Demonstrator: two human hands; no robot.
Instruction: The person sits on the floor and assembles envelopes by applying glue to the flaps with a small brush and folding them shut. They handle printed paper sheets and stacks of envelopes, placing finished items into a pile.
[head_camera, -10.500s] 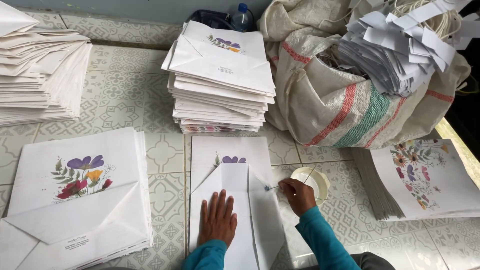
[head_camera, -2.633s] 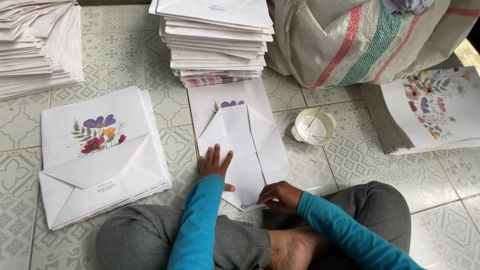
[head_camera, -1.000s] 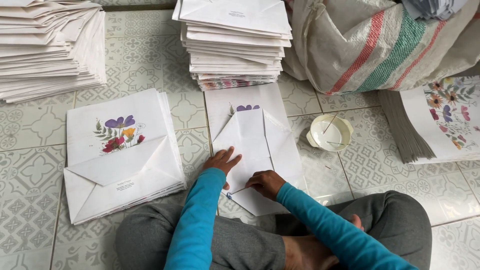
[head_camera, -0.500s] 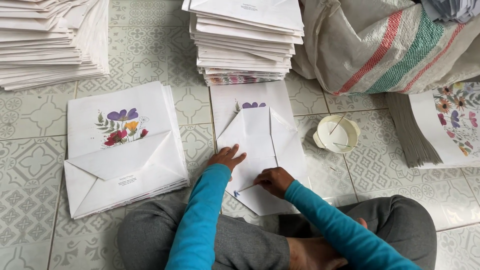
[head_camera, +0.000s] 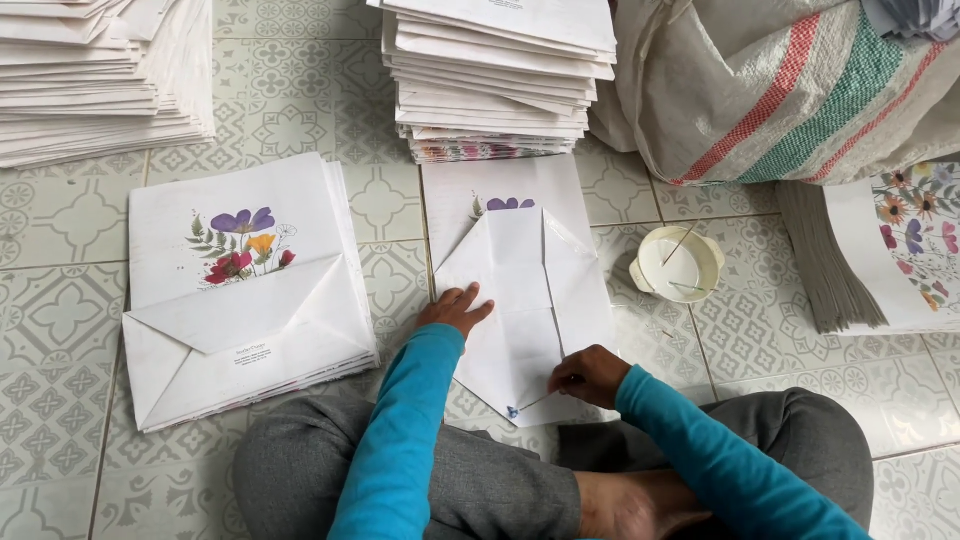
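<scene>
Envelope: half-folded white paper envelope lies flat on the tiled floor in front of the crossed legs, side flaps turned in, a flower print showing at its far end.
Left grip: left hand is spread open, fingers flat on the near-left flap, pinning it and closing on nothing.
Right grip: right hand is pinched shut on a thin stick, whose tip touches the lower point of the paper, just left of the pinch.
Handling: likely very light, thin and limp; it would slide on smooth tile unless pressed, and creases or tears easily.
Where to hold: judged best by flat pressure on a folded flap, or by a doubled edge, not by the single-layer point.
Beyond the right grip: small white dish, apart from the paper.
Left of the left grip: stack of finished envelopes.
Farther off: tall paper stack; striped woven sack.
</scene>
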